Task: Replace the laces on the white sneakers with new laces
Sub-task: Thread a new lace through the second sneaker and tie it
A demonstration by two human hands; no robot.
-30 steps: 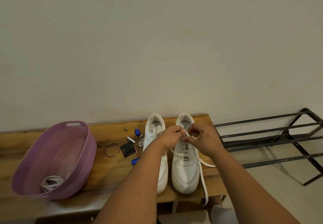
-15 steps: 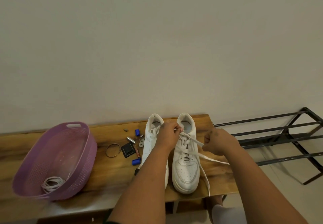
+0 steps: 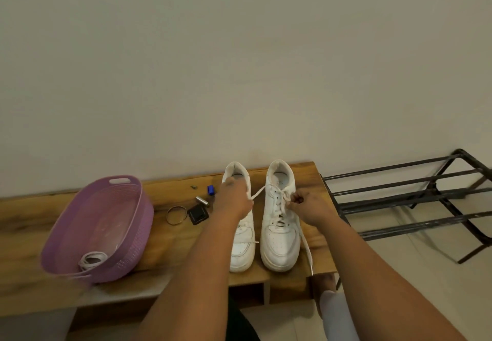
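Two white sneakers stand side by side on a wooden bench (image 3: 173, 250), toes toward me. The right sneaker (image 3: 279, 239) has a white lace (image 3: 257, 195) through its eyelets. My left hand (image 3: 234, 199) hovers over the left sneaker (image 3: 243, 247) and pinches one end of that lace, stretched up-left from the top eyelets. My right hand (image 3: 306, 204) pinches the lace at the right sneaker's upper eyelets. The other lace end (image 3: 306, 247) hangs down the sneaker's right side over the bench edge.
A purple plastic basket (image 3: 127, 234) at the left holds a coiled white lace (image 3: 91, 259). Small items lie between basket and sneakers: a metal ring (image 3: 175, 215), a black square object (image 3: 197, 214), a blue cap (image 3: 210, 189). A black metal rack (image 3: 410, 202) stands right.
My left hand moved left across the left sneaker, drawing a lace end out taut. My right hand came back from the right side to the right sneaker's top eyelets.
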